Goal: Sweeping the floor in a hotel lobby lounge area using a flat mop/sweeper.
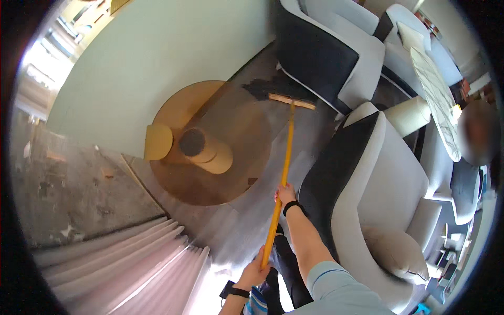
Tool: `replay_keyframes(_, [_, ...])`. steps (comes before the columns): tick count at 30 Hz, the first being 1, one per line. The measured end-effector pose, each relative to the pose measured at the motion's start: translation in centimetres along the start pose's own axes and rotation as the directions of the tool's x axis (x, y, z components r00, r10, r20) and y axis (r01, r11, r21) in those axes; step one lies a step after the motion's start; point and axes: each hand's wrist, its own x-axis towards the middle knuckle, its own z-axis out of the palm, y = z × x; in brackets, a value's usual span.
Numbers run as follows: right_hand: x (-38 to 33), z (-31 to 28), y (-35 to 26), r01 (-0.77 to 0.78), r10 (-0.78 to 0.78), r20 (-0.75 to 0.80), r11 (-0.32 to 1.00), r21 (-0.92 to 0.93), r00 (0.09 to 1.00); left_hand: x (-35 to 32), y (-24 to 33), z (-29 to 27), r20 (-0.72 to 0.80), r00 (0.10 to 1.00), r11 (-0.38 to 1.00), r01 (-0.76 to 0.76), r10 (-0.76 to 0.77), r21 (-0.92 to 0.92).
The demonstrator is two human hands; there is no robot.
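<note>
A push broom [287, 152] with a long yellow handle stretches away from me across the dark floor. My right hand [286, 193] is closed around the middle of the handle. Lower down, near its end, my left hand [254, 274] grips it too. The wooden broom head [292, 101] lies at the far end, beside the base of a dark-backed armchair [320, 58]. Dark bristles or a dark patch show just beyond the head; I cannot tell which. To the left of the handle stands a round brown see-through tabletop [247, 123].
Beneath the tabletop is a tan cylinder base [218, 157]. A second armchair [362, 173] with a brown cushion [394, 252] stands close on my right. Pink curtains [131, 262] hang at lower left, near a pale wall [121, 79]. Another person [478, 134] is at far right, by a marble-look tabletop [436, 100].
</note>
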Motion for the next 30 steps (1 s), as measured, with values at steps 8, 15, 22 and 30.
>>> replay_keyframes(8, [-9.3,-2.0,9.5,-0.188,0.185,-0.031,0.975,-0.122,0.982,-13.2,-3.8,-0.7,-0.126,0.975,0.974,0.196,-0.181,0.115])
replay_keyframes(15, [-20.1,-10.0,28.9,-0.336,0.355,0.343,0.935,-0.117,0.870,-32.5,-11.0,7.3,-0.249,0.892,0.910,0.407,-0.378,0.080])
replay_keyframes(22, [-42.4,-17.8,36.7,-0.291,0.844,0.217,0.394,-0.872,0.490,-54.4,-11.1,14.3,-0.273,0.756,0.804,0.560,-0.595,-0.202])
replay_keyframes(30, [-50.5,-27.9,39.9,-0.256,0.827,0.156,0.338,-0.905,0.541,-66.4,-9.5,37.2,-0.244,0.513,0.487,0.415,-0.823,-0.769])
